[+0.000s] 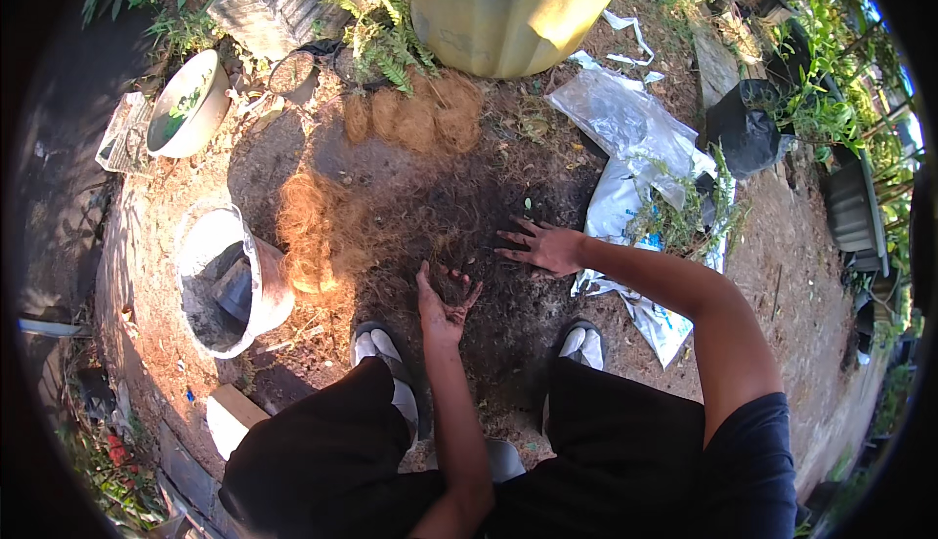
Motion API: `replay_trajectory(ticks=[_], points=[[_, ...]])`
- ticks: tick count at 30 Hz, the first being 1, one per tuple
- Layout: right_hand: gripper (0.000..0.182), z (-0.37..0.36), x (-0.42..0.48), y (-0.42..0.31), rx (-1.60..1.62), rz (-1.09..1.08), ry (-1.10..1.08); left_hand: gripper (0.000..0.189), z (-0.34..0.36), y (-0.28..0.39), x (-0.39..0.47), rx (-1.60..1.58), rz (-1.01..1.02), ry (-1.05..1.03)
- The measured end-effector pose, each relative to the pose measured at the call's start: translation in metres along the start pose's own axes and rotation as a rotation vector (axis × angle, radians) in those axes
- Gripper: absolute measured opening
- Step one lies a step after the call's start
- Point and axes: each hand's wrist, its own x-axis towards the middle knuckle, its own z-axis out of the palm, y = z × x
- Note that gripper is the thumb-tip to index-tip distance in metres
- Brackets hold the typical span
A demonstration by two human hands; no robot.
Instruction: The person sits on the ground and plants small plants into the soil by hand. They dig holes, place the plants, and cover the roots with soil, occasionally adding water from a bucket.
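Observation:
My left hand [445, 306] is palm up over the dark soil, fingers apart and curled. Dirt clings to its palm and fingertips, and I see nothing gripped in it. Fingers spread, my right hand [548, 248] reaches palm down to the dark soil [487, 319], close to a white plastic sack. Just beyond its fingertips is a small green leaf [527, 203]. Loose brown coconut fibre [308, 235] lies in a heap to the left of the soil, with strands spreading towards my hands. More fibre clumps [414, 117] sit farther ahead.
A dirty white bucket [267, 286] stands left with a dark object inside. A large yellowish planter [506, 26] is ahead, a round basin [209, 110] far left. Clear plastic [630, 114] and the white sack [612, 198] lie right, near a black plant bag [744, 128]. My feet flank the soil.

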Motion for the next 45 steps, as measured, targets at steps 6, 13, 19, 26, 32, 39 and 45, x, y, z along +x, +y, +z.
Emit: replay_trajectory(ticks=[6, 13, 19, 26, 32, 39, 45], points=[[0.057, 0.013, -0.006, 0.001, 0.029, -0.033, -0.157, 0.032, -0.015, 0.006, 0.003, -0.105, 0.005, -0.059], [0.025, 0.022, -0.012, 0.022, 0.152, 0.159, -0.107, 0.034, -0.013, -0.008, 0.01, -0.175, -0.033, -0.193], [0.033, -0.063, 0.023, -0.005, 0.861, 0.499, 0.342, 0.04, -0.017, -0.009, 0.012, -0.198, -0.053, -0.304], [0.042, -0.113, 0.044, -0.062, 0.78, 0.14, 0.268, 0.041, 0.01, -0.018, -0.009, -0.061, -0.042, -0.204], [0.037, -0.125, 0.048, -0.06, 0.853, 0.216, 0.218, 0.028, -0.003, -0.019, 0.015, -0.09, 0.076, -0.072], [0.028, -0.089, 0.041, -0.057, 1.01, 0.407, 0.34, 0.038, 0.009, -0.018, -0.002, 0.089, 0.122, 0.049], [0.043, -0.068, 0.048, -0.057, 1.871, 0.708, 0.311, 0.05, 0.031, -0.018, -0.005, 0.361, 0.189, -0.142]])
